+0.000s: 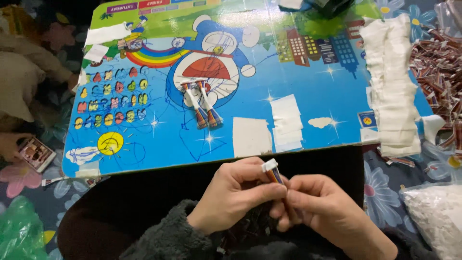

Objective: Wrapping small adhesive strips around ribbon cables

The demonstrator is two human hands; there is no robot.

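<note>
I am pinching a small wire lead (272, 173) between my left hand (238, 195) and right hand (320, 209), over my lap | light, limp wires, stiff white plug | gripping best at plug | table (308, 96) just beyond.

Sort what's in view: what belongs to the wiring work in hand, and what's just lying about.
In the job: left hand, right hand, wire connector, two finished connectors, white tape strips, loose wire pile.
Lying about: phone, green plastic bag, cartoon table.

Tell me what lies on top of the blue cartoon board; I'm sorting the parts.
On the board: two finished wire connectors, white tape pieces and a long tape stack. The picture beneath them is covered.
</note>
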